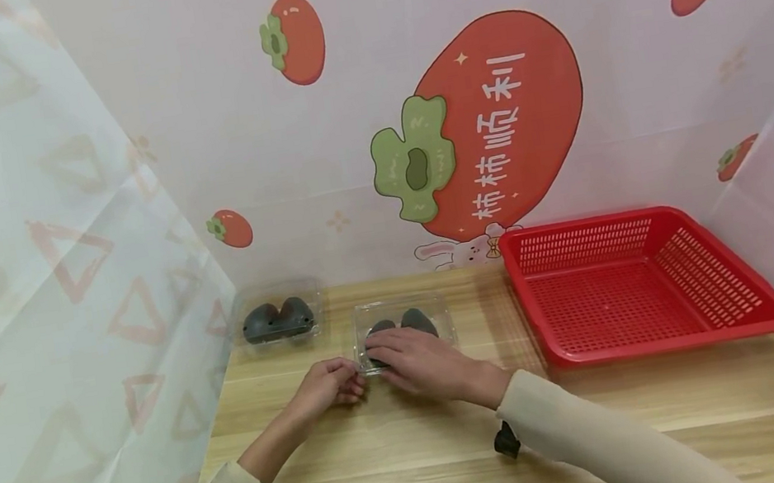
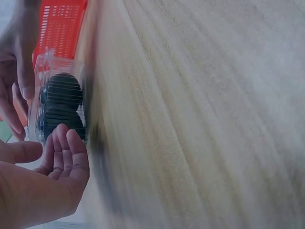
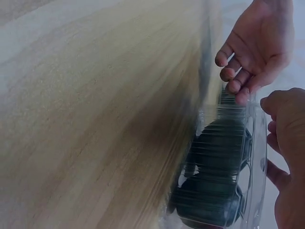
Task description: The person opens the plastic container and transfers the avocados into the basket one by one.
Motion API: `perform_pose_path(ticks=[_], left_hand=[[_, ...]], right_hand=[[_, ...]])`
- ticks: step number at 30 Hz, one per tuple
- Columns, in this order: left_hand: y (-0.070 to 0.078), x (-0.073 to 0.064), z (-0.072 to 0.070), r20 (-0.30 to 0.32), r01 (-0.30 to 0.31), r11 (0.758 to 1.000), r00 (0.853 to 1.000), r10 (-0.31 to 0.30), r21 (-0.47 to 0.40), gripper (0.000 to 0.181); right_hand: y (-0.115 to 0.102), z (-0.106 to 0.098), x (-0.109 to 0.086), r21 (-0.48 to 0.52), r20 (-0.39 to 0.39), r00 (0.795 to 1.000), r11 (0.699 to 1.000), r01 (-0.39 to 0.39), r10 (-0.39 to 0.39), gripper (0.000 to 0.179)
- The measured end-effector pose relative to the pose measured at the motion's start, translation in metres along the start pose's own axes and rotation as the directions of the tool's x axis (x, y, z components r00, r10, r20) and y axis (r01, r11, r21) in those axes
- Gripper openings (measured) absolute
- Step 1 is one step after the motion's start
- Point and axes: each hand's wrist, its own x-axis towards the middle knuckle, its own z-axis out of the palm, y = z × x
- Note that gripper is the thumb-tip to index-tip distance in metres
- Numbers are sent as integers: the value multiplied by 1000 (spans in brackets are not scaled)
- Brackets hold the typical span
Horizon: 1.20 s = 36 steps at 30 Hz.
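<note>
A clear plastic clamshell box sits on the table in the head view, with two dark green oval fruits inside that look like avocados. My right hand lies over the box's top, its fingers spread across the lid and partly covering the fruits. At the near left corner of the box is my left hand, its fingers loosely bent. In the left wrist view, the left fingertips are at the box's end, with the thumb apart from them.
Another clear box with two dark fruits stands at the back left, near the side wall. To the right on the wooden table is a red plastic basket. Printed sheets line the back and sides.
</note>
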Motion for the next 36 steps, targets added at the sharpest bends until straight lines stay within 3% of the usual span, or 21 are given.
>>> perform_pose_path(ticks=[9,21,36], left_hand=[[-1,-1,-3,52,12,999,999,-10,-37,27],[-6,-1,-6,98,26,997,995,-19,-67,24],[-7,-3,-9,118,24,997,993,-15,-79,25]], right_hand=[[0,13,6,-32,4,1000,999,9,-9,33],[-2,28,12,-54,-133,989,997,52,-59,20],[-6,35,15,-129,-244,964,989,74,-104,14]])
